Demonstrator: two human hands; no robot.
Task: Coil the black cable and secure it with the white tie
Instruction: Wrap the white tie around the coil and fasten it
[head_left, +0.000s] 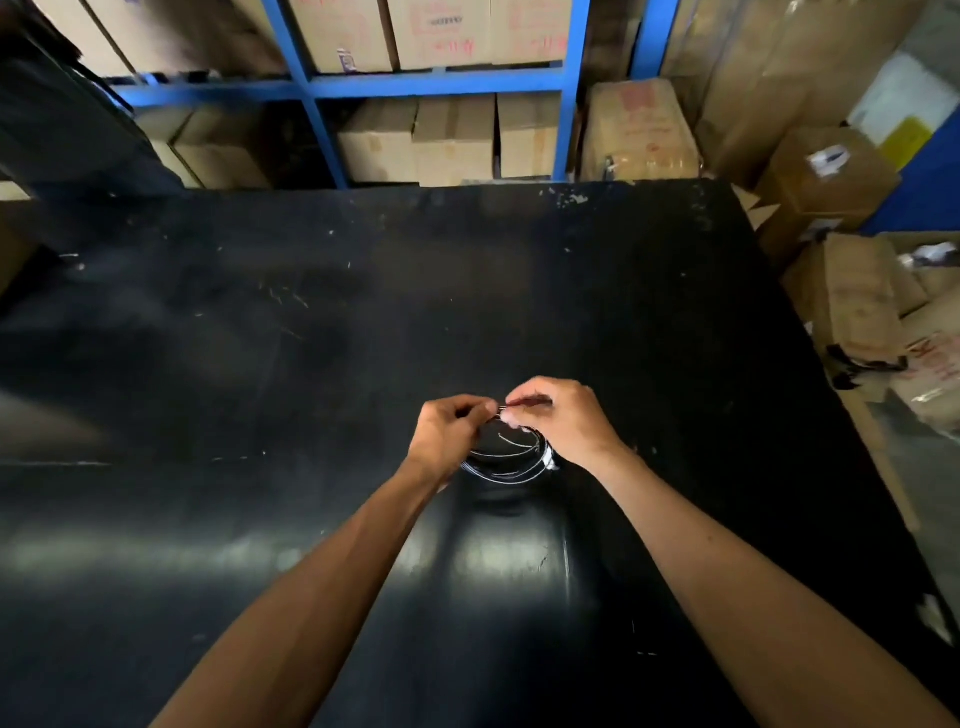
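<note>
The black cable (506, 465) lies wound in a small round coil between my two hands, just above the black table (311, 322). My left hand (447, 434) grips the coil's left side, fingers pinched at its top. My right hand (563, 421) covers the coil's right side, its fingertips pinched against the left hand's. A thin white tie (503, 411) shows as a short pale strand between the two sets of fingertips. How the tie sits around the coil is hidden by the fingers. A small white bit (550, 460) shows at the coil's right edge.
The dark, scuffed table fills most of the view. Behind its far edge stands a blue metal rack (436, 85) stacked with cardboard boxes. More boxes (852, 291) are piled on the floor past the table's right edge.
</note>
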